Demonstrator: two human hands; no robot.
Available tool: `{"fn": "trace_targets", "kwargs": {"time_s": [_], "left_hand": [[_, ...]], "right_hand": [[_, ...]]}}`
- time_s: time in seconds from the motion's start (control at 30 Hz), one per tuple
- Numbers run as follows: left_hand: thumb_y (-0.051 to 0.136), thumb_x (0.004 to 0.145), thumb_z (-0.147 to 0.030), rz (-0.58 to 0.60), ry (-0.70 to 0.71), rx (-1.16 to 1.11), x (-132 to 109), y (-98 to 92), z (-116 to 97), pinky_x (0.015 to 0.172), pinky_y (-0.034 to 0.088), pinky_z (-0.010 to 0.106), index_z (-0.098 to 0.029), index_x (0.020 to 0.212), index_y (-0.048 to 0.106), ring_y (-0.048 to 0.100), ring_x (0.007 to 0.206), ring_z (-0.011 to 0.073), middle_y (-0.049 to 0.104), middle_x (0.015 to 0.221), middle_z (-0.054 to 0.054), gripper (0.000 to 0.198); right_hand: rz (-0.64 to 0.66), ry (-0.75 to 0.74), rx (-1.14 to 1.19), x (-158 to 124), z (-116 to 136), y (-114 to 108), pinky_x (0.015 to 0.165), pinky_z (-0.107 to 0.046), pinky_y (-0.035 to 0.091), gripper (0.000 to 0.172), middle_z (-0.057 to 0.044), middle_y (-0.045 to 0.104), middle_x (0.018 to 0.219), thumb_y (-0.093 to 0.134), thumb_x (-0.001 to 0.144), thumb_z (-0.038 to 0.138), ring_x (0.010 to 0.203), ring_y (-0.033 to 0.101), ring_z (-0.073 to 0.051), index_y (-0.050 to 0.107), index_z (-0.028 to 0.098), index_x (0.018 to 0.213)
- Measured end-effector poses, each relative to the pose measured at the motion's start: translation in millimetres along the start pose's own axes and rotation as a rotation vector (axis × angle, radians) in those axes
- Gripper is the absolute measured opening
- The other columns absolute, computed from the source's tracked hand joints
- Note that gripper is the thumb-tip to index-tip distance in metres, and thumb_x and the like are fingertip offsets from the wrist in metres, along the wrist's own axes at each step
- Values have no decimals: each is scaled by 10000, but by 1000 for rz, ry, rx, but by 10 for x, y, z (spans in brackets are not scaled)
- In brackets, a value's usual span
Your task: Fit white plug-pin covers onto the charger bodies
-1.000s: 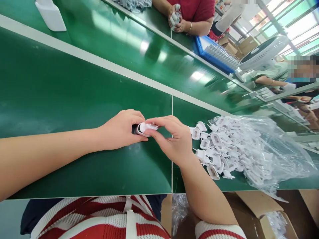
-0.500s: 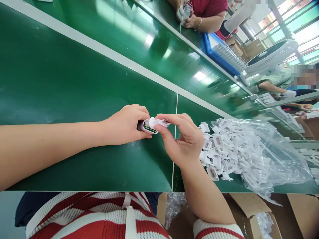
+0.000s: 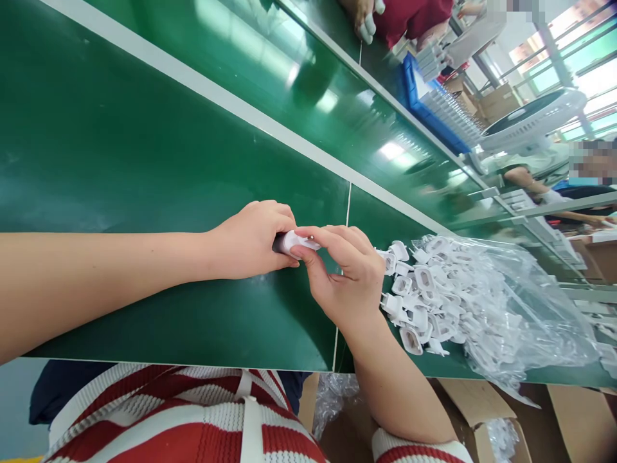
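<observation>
My left hand (image 3: 253, 241) is closed around a white charger housing (image 3: 285, 244), most of it hidden in the fingers. A white plug cover (image 3: 299, 243) with metal pins sits against the housing's end. My right hand (image 3: 349, 273) pinches this cover between thumb and forefinger, its pins pointing toward the palm. Cover and housing meet, but I cannot tell whether they are fully seated. Right of my right hand lies a heap of similar white plug covers (image 3: 424, 308), spilling from a clear plastic bag (image 3: 544, 315).
The green table (image 3: 168, 315) has a pale strip (image 3: 231, 103) running diagonally. Across it, a co-worker's hand (image 3: 366, 22) with covered fingertips is near a blue tray (image 3: 419, 103) of parts. A white fan (image 3: 535, 119) stands beyond. Cardboard boxes (image 3: 477, 399) are below the table edge.
My right hand has moved left and brought the plug cover onto the housing's open end, covering the circuit board seen before. The co-worker's hands have moved apart. The view has shifted slightly.
</observation>
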State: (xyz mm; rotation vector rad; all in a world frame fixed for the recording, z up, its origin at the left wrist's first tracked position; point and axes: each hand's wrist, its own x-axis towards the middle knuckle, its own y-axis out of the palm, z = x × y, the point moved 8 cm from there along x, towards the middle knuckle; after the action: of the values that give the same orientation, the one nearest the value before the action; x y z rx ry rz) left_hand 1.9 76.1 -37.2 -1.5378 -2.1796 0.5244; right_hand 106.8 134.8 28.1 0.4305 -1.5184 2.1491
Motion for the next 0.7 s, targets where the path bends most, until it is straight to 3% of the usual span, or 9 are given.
{"fn": "trace_targets", "kwargs": {"time_s": [0.17,0.27,0.7], "left_hand": [[717,795,-396,-1,-24,-2,-5,-3,-11,819,483,381,-239,857,773,611,942,254,675,944,47,178],[717,791,-364,17,-39,2,-7,-4,-23,809,472,365,-221,851,771,603,936,241,668,949,47,164],[743,770,-347,8,-46,15,3,1,16,830,447,360,-200,786,741,589,876,218,649,910,34,148]], "right_hand": [[71,25,22,49,-12,24,1004,-393,561,127,17,790,894,682,923,212,788,706,-180,755,290,991],[116,9,24,90,9,24,1081,-418,529,122,30,777,861,669,919,212,753,703,-159,757,272,979],[62,-30,-114,50,62,34,1081,-443,495,120,14,751,847,675,910,206,785,690,-184,741,279,978]]}}
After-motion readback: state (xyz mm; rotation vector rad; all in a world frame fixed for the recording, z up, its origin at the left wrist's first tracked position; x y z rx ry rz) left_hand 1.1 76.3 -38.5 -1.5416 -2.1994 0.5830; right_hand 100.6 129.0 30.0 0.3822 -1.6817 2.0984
